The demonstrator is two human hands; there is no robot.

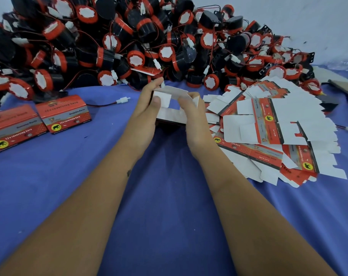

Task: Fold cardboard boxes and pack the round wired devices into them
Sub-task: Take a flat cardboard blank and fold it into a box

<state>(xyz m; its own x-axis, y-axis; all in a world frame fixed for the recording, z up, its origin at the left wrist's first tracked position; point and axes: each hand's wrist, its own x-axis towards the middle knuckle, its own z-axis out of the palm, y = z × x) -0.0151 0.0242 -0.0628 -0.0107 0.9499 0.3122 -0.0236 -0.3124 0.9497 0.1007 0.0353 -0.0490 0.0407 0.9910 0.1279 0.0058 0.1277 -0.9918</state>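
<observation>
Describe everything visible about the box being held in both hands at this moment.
The half-folded box is thin cardboard, its white inside facing the camera, with flaps still open at the top. It is held above the blue cloth, in front of the device pile. The left hand pinches its left flap with the thumb on top; the right hand grips its right side. Whether anything is inside cannot be seen.

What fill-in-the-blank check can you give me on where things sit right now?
Both hands, left hand and right hand, hold a partly folded ____.
The flat box blanks lie to the person's ____.
The cloth covering the work surface is ____.
The finished boxes are mostly ____.

Missing: box; right; blue; red
</observation>
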